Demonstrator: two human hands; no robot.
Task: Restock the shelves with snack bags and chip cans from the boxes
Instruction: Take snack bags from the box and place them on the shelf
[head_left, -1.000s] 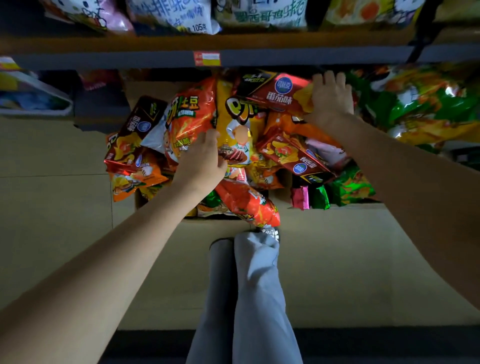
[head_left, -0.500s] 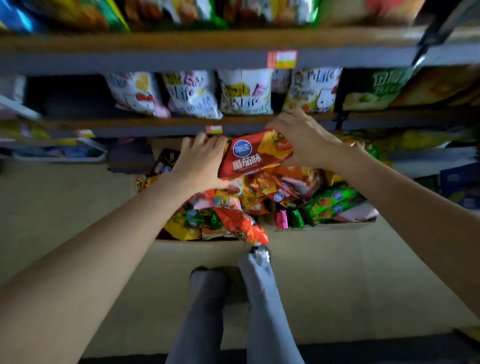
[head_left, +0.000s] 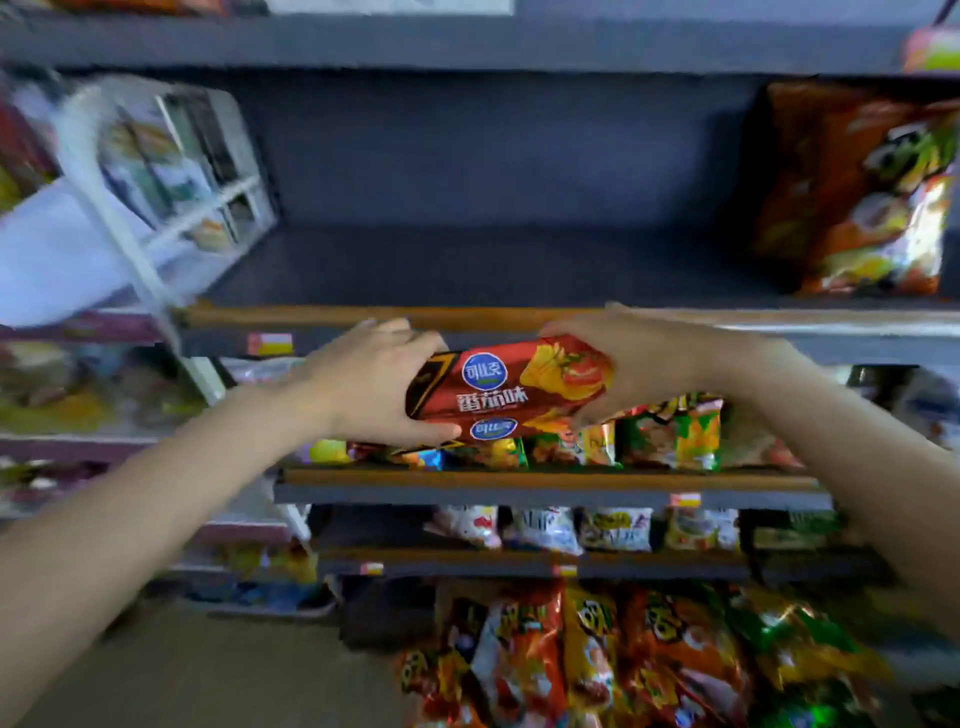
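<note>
Item: red snack bag (head_left: 511, 395), frame centre, held level before the bare shelf (head_left: 467, 270) at upper centre; left hand (head_left: 371, 387) and right hand (head_left: 641, 364) each curled around one end. Advice: lift over the wooden lip, seat upright beside the orange bags (head_left: 852, 192) at upper right

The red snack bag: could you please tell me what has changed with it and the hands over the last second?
Both hands, left hand and right hand, have lifted the red snack bag out of the box up to the edge of the bare shelf. The left joined the grip half a second ago. The right hand has held it throughout.
</note>
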